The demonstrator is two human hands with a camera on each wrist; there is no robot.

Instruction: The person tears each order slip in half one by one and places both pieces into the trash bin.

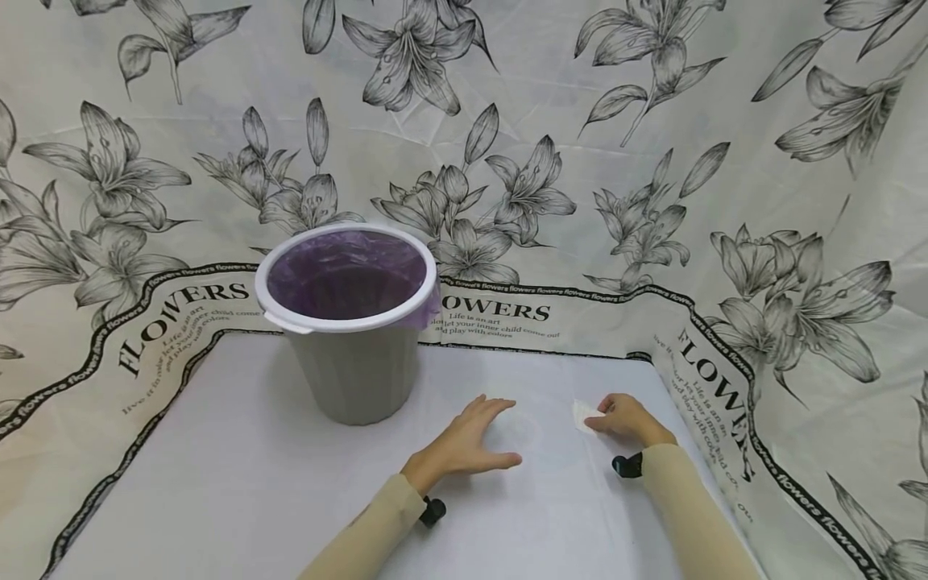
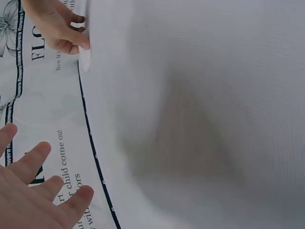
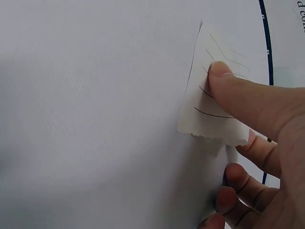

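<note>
My right hand (image 1: 627, 419) pinches a small piece of white paper (image 3: 214, 109) between thumb and fingers, over the right side of the table. Thin dark curved lines mark the paper, and its lower edge is ragged in the right wrist view. In the head view the paper (image 1: 586, 416) is partly covered by the fingers. My left hand (image 1: 464, 443) hovers near the middle of the table, fingers spread and thumb apart, holding nothing. Left of both hands stands a grey bin (image 1: 355, 374) with a white rim and a purple bag lining it.
The white tabletop (image 1: 203, 467) ends at a dark-edged border at the back. Behind and beside it hangs a cloth (image 1: 544, 97) printed with flowers and lettering. A dark wrist camera (image 1: 432, 511) sits on the left wrist, another camera (image 1: 627, 465) on the right.
</note>
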